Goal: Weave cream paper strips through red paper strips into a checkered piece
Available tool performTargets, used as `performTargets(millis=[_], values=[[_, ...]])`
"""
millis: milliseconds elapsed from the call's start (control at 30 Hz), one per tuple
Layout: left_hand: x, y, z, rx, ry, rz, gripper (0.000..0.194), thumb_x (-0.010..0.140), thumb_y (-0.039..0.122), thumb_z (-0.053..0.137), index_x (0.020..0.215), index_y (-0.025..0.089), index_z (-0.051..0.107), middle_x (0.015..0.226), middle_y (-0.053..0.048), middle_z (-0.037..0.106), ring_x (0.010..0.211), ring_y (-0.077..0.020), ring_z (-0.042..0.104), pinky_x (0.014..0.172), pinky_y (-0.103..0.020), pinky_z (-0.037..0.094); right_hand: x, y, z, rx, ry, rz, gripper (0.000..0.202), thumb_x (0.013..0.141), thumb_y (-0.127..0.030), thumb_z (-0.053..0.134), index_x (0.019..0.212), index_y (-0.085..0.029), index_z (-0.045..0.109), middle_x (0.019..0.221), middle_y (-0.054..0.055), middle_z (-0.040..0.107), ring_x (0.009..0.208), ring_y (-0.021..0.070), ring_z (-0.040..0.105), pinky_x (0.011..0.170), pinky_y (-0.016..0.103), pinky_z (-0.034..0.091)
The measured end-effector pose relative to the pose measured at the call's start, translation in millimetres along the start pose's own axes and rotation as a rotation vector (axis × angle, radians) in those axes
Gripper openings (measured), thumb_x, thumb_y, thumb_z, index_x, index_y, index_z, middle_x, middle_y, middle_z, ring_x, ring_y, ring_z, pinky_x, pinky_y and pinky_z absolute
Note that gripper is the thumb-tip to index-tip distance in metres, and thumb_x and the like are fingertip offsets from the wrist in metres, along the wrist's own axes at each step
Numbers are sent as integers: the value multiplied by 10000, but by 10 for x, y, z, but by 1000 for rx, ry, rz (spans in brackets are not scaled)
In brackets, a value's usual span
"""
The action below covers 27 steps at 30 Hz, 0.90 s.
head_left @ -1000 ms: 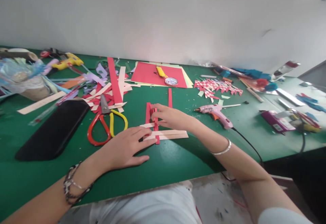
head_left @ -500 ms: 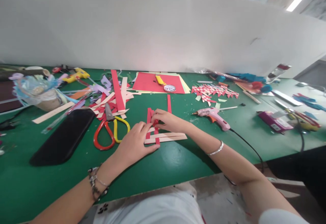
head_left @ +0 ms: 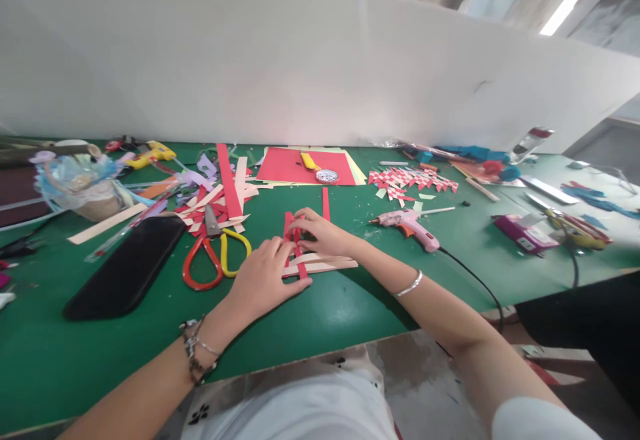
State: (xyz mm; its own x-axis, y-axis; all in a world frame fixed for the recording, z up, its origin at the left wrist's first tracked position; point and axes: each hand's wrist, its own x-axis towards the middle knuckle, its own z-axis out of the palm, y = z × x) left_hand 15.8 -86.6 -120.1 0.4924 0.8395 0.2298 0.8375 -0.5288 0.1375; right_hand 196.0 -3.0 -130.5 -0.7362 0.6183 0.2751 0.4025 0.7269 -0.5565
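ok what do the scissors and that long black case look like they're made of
Scissors: probably steel blades, grey with a slight sheen; red and yellow handles likely smooth plastic, judging by their even colour and gloss. Black case: smooth, low sheen, possibly leather or imitation; I can't tell which.

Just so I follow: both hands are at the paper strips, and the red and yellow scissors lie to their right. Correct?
The side is wrong: in the head view, the left hand and right hand are at the paper strips, but the scissors lie to their left.
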Motion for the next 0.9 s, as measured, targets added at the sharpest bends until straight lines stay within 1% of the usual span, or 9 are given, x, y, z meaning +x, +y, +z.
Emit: performTargets(millis=[133, 200, 300, 433, 533, 600, 667, 800, 900], values=[[-5, 19, -18, 18, -20, 8, 462, 804, 565, 532, 997, 148, 578, 950, -99, 556, 875, -288, 555, 721, -414, 484, 2, -12, -11, -30, 14, 9, 240, 820, -85, 513, 1039, -152, 585, 1182, 122, 425, 1101, 175, 518, 950, 347, 456], [-1, 23, -22, 18, -28, 4, 462, 806, 560, 535, 1005, 147, 585, 956, -98, 558, 873, -283, 556, 725, -411, 483, 3, -25, -25, -23, 24, 42, 233, 850, -106, 474, 1057, -143, 574, 1214, 131, 415, 939, 138, 577, 883, 332, 494], [10, 12, -15, 5, -6, 1, 421, 814, 513, 539, 1013, 146, 589, 954, -97, 562, 879, -281, 553, 742, -417, 481, 1, -33, -39, 10, 59, 105, 294, 869, -124, 439, 1149, -150, 525, 1293, 145, 370, 717, 74, 572, 772, 311, 533], [8, -29, 25, -30, 58, 36, 473, 807, 486, 547, 1125, 137, 558, 1127, -134, 537, 1003, -307, 525, 840, -459, 467, -2, -23, -40, 30, 122, 157, 354, 861, -125, 446, 1211, -170, 483, 1330, 149, 340, 729, 76, 582, 785, 331, 533], [-5, -56, 61, -48, 59, 87, 523, 838, 465, 516, 1256, 152, 479, 1291, -146, 466, 1174, -320, 450, 973, -483, 399, -3, -51, -68, 5, 141, 144, 302, 860, -135, 460, 1157, -162, 506, 1261, 136, 406, 770, 102, 584, 793, 345, 525], [-15, -75, 65, -62, 38, 78, 541, 856, 456, 493, 1305, 160, 434, 1337, -148, 438, 1226, -318, 414, 1006, -487, 374, -19, -107, -113, -33, 112, 92, 251, 859, -154, 481, 1107, -156, 522, 1170, 120, 484, 850, 139, 580, 825, 359, 506], [-29, -106, 41, -77, 10, 40, 590, 845, 480, 506, 1328, 155, 409, 1334, -154, 442, 1205, -319, 436, 986, -483, 393, -63, -184, -172, -69, 37, 31, 223, 843, -204, 539, 1059, -151, 527, 1086, 108, 541, 965, 185, 556, 875, 377, 475], [-71, -225, -61, -63, -50, 7, 640, 799, 521, 550, 1322, 173, 426, 1269, -149, 502, 1115, -325, 512, 924, -470, 434, -218, -318, -255, -97, -130, 69, 459, 738, -379, 690, 1086, -165, 480, 1129, 114, 538, 1060, 240, 512, 921, 425, 426], [-89, -307, -126, -107, -103, 19, 622, 787, 494, 570, 1312, 188, 439, 1245, -137, 526, 1104, -315, 537, 908, -435, 454, -315, -360, -252, -107, -210, 104, 530, 699, -432, 718, 1094, -196, 455, 1176, 96, 512, 1098, 253, 485, 934, 440, 400]])
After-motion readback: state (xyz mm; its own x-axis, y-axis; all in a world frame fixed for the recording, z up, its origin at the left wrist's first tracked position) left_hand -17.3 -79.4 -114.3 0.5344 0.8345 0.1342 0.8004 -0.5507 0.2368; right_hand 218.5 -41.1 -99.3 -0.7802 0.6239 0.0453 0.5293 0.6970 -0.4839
